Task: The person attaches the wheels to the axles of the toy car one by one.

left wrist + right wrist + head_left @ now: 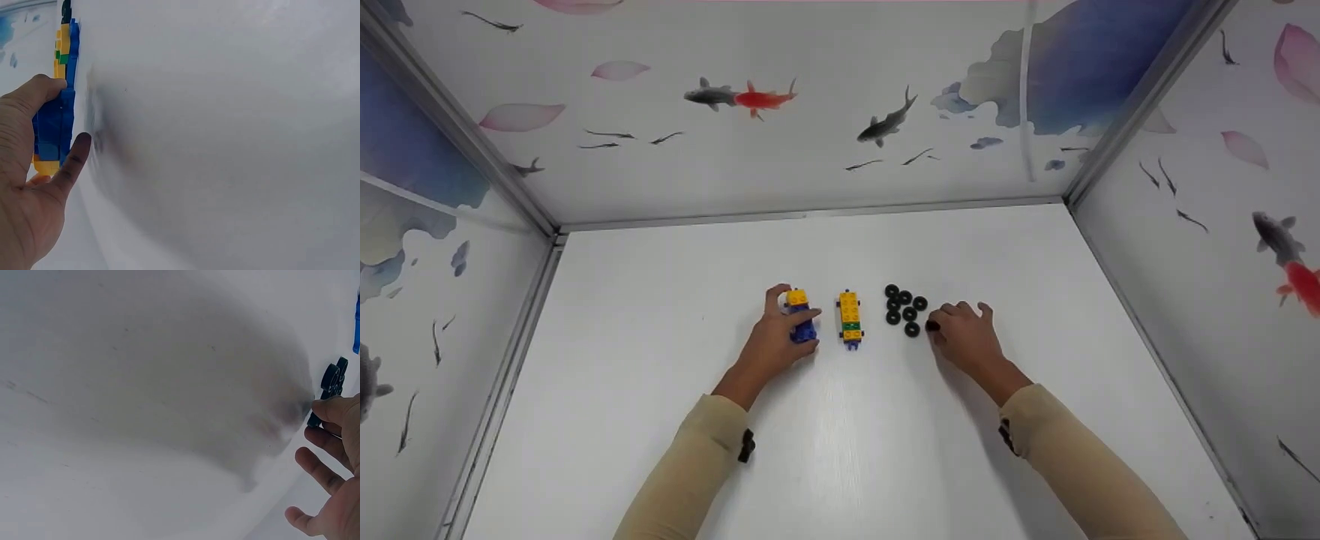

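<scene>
My left hand grips a blue and yellow building-block car body between thumb and fingers. In the left wrist view, its blue side shows between the thumb and the little finger. Beside it on the table lies a second block car body, yellow on top with a green piece. My right hand pinches a small black toy wheel between thumb and index finger, low over the table. The other fingers are spread apart. Several more black wheels lie in a loose cluster just left of this hand.
The white table is bounded by walls on its left, right and far sides. Fish and petals are printed on the back wall. Metal strips run along the table's edges.
</scene>
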`<state>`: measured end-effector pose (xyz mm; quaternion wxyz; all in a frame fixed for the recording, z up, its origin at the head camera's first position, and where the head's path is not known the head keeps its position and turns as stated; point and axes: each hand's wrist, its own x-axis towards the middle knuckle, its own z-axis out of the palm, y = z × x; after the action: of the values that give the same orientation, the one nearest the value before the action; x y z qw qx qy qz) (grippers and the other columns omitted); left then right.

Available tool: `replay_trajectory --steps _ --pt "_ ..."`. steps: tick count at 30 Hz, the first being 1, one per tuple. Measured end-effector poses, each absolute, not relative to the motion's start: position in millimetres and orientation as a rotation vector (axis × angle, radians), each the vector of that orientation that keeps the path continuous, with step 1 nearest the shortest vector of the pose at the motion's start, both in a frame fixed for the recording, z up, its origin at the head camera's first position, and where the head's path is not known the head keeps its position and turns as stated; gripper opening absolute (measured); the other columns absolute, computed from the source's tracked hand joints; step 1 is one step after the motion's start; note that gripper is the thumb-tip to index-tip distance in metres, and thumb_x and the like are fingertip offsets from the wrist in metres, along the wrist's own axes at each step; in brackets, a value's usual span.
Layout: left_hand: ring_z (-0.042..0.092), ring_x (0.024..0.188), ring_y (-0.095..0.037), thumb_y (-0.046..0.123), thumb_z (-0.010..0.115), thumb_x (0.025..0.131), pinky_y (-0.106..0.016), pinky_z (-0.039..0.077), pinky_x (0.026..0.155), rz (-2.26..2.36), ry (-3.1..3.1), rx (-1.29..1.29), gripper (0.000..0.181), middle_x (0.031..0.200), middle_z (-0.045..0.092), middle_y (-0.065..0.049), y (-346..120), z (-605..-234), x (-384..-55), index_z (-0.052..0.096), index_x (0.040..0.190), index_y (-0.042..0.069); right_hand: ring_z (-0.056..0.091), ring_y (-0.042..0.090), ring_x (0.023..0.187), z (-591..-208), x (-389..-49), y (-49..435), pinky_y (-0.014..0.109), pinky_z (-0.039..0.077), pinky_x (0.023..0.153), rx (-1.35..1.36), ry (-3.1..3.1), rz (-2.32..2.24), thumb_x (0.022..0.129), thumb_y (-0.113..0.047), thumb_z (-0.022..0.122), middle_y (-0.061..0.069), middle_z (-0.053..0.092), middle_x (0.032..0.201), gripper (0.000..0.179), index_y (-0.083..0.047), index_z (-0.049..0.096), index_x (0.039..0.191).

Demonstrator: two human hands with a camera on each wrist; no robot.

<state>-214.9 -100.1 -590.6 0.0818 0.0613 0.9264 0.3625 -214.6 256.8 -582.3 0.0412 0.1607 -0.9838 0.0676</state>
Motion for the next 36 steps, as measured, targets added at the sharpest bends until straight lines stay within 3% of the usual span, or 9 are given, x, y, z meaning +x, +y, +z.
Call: replay_trajectory --steps 7,11,14,18,23,27,36 --pt "0.04 0.162 -0.043 0.028 0.091 0.094 -0.057 0.046 0.127 1.231 2.694 0.157 0.055 0.184 0.01 -0.005 -101.4 -590.0 -215.3 0.073 0.146 0.035 0.071 0.035 0.115 -582.3 -215.3 256.3 0.08 0.044 0.115 0.481 -3.007 0.203 0.097 -0.01 0.082 0.009 0.079 0.119 0.025 -0.009 0.079 0.122" --pt "0.036 0.164 -0.044 0.041 0.085 0.099 -0.059 0.04 0.131 1.314 2.669 0.166 0.051 0.183 0.016 -0.008 -102.7 -590.3 -215.7 0.072 0.148 0.034 0.072 0.035 0.115 -581.8 -215.5 256.3 0.08 0.044 0.115 0.48 -3.003 0.199 0.097 -0.011 0.082 0.009 0.079 0.119 0.025 -0.009 0.078 0.122" --pt "0.05 0.157 -0.04 0.046 0.074 0.106 -0.057 0.041 0.131 1.392 2.647 0.156 0.045 0.182 0.019 -0.011 -102.8 -590.3 -216.4 0.072 0.149 0.03 0.071 0.036 0.116 -581.1 -215.6 256.5 0.08 0.043 0.116 0.479 -3.006 0.207 0.098 -0.011 0.081 0.01 0.079 0.119 0.025 -0.009 0.078 0.122" --pt "0.064 0.142 -0.032 0.039 0.066 0.113 -0.05 0.048 0.127 1.51 2.6 0.108 0.037 0.181 0.023 -0.012 -102.7 -589.8 -217.4 0.074 0.147 0.028 0.071 0.036 0.117 -580.4 -215.6 256.2 0.08 0.042 0.117 0.483 -3.007 0.225 0.098 -0.011 0.081 0.009 0.078 0.12 0.025 -0.009 0.078 0.123" --pt "0.063 0.142 -0.03 0.034 0.068 0.111 -0.045 0.053 0.122 1.63 2.521 0.036 0.03 0.177 0.029 -0.013 -103.5 -590.0 -217.1 0.078 0.139 0.03 0.071 0.036 0.117 -579.6 -216.0 255.5 0.08 0.042 0.117 0.482 -3.004 0.236 0.099 -0.011 0.081 0.009 0.078 0.12 0.024 -0.01 0.078 0.122" --pt "0.063 0.14 -0.034 0.036 0.07 0.11 -0.046 0.057 0.117 1.678 2.474 -0.017 0.033 0.172 0.035 -0.015 -103.6 -587.9 -216.2 0.076 0.142 0.03 0.071 0.036 0.117 -578.1 -216.6 254.8 0.08 0.043 0.116 0.49 -2.999 0.229 0.098 -0.011 0.081 0.01 0.078 0.12 0.024 -0.009 0.078 0.122" --pt "0.06 0.143 -0.037 0.034 0.074 0.108 -0.048 0.061 0.113 1.76 2.378 -0.038 0.035 0.167 0.044 -0.007 -103.8 -583.7 -211.6 0.071 0.143 0.037 0.071 0.036 0.117 -575.4 -217.9 250.9 0.079 0.043 0.116 0.479 -2.992 0.234 0.098 -0.013 0.083 0.01 0.078 0.121 0.026 -0.009 0.078 0.123"
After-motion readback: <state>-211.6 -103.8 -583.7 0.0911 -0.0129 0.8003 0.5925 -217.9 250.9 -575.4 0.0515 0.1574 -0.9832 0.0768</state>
